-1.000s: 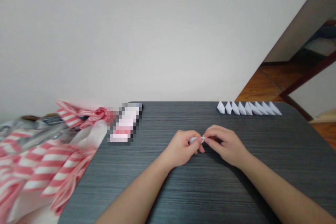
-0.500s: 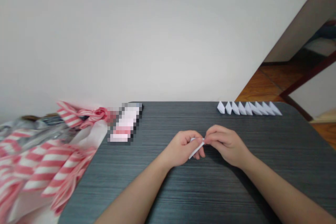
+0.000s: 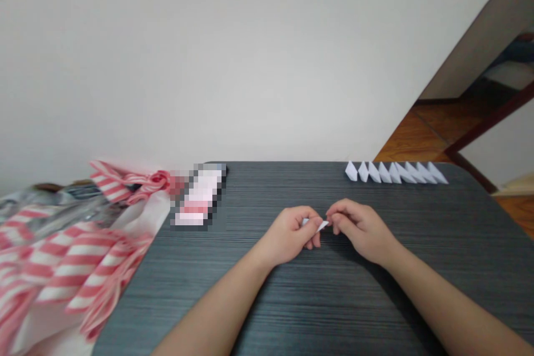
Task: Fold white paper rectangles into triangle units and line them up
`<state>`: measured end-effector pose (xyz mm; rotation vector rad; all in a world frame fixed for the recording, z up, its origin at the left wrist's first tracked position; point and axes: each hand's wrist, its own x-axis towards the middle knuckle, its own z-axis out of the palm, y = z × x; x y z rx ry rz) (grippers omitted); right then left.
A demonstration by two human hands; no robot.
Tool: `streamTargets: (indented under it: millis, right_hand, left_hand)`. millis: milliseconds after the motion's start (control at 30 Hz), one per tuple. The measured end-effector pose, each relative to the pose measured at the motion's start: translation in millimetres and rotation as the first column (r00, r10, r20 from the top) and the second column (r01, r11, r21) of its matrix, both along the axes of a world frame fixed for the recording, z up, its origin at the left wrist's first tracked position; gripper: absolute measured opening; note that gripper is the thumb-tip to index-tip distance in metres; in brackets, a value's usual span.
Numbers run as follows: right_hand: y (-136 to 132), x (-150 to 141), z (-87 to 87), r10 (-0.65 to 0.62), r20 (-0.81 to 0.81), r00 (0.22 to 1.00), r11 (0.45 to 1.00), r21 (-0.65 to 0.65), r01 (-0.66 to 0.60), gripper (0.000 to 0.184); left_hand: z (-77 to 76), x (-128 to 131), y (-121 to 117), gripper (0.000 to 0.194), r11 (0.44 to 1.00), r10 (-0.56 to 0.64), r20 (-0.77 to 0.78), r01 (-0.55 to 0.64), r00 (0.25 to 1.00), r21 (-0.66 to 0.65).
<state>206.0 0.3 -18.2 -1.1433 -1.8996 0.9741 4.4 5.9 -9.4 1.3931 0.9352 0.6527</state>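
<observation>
A small white folded paper piece (image 3: 320,226) is pinched between both hands just above the dark wood-grain table (image 3: 292,300). My left hand (image 3: 290,235) is curled around its left end, fingers closed. On the paper's right tip my right hand (image 3: 357,229) pinches with thumb and forefinger. Most of the paper is hidden behind my fingers. A row of several finished white folded paper triangles (image 3: 395,172) stands along the far right edge of the table.
A pink-and-white striped bag (image 3: 70,256) lies over the table's left side. A blurred-out flat object (image 3: 199,196) rests at the far left of the tabletop. Beyond the table are a pale wall and, at right, an orange wooden floor (image 3: 421,136).
The paper piece stuck out downward half a second ago; now it is tucked shorter between the fingertips. Both hands stayed in place, with only the fingers shifting.
</observation>
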Motion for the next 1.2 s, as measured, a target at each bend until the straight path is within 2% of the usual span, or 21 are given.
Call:
streamTargets:
  millis: [67,167,367,567,767,1033,1200]
  right_hand:
    - [0.4,-1.1,2.5,0.017,0.057,0.998,0.998,-0.060,-0.013,0.020]
    - [0.7,-2.9,6.0,0.058,0.097,0.994,0.995,-0.085,-0.050,0.028]
    - [-1.0,-4.1,6.9,0.100,0.118,0.988,0.994,-0.052,-0.094,0.021]
    - [-0.6,-5.2,6.5,0.094,0.151,0.984,0.996,-0.007,-0.094,0.021]
    - [-0.9,-4.5,6.2,0.123,0.141,0.982,0.992,-0.058,-0.116,0.020]
    - [-0.2,-3.9,7.3,0.104,0.142,0.984,0.995,-0.025,-0.101,0.020]
    - [-2.2,-5.5,8.7,0.107,0.117,0.987,0.993,-0.062,-0.100,0.022]
  left_hand:
    - [-0.5,-0.1,-0.3,0.025,1.000,-0.014,-0.011,0.014,1.000,0.008]
    - [-2.3,-0.1,-0.8,0.025,0.999,-0.029,-0.021,0.029,0.999,0.021]
    - [-3.8,0.1,0.0,0.026,0.998,-0.050,-0.033,0.050,0.998,0.022]
    - [-2.1,0.0,0.1,0.029,0.997,-0.064,-0.055,0.066,0.996,0.031]
    - [-1.4,0.1,-0.2,0.028,0.997,-0.055,-0.062,0.058,0.997,0.049]
    - [-1.0,-0.4,0.3,0.029,0.998,-0.059,-0.055,0.061,0.997,0.034]
    - [-0.5,-0.9,0.5,0.029,0.999,-0.042,-0.055,0.044,0.998,0.027]
